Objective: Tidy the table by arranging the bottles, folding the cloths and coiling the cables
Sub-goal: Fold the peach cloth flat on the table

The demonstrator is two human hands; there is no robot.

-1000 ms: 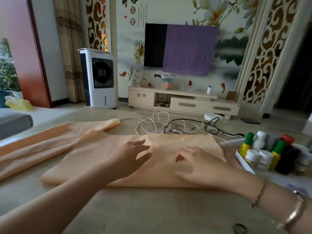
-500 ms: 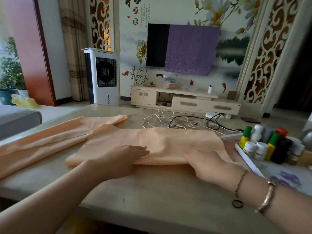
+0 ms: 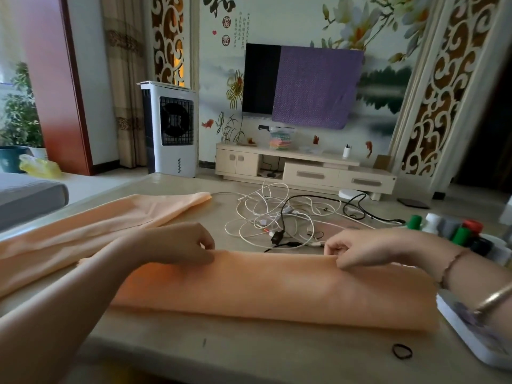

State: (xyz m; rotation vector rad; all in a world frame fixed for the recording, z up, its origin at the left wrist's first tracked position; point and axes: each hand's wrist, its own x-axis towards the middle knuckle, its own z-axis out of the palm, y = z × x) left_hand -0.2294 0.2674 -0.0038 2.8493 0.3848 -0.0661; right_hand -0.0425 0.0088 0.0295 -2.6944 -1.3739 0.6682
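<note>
A peach cloth (image 3: 266,295) lies folded into a long strip across the middle of the table. My left hand (image 3: 180,246) pinches its far edge on the left, and my right hand (image 3: 357,246) pinches the same edge on the right. A second peach cloth (image 3: 91,231) stretches away to the left, unfolded. Behind the strip lies a tangle of white and black cables (image 3: 279,220). Several bottles (image 3: 454,231) with green, red and white caps stand in a white tray (image 3: 471,336) at the right, partly hidden by my right forearm.
A black hair tie (image 3: 402,351) lies near the table's front edge. The beige table (image 3: 221,353) ends just below the cloth. Beyond it stand a white air cooler (image 3: 171,128), a TV cabinet (image 3: 304,167) and a grey sofa edge (image 3: 27,195).
Both hands went from lying flat on the cloth to pinching its edge. The near part has been folded over toward the far side, narrowing the cloth into a strip and uncovering the cables.
</note>
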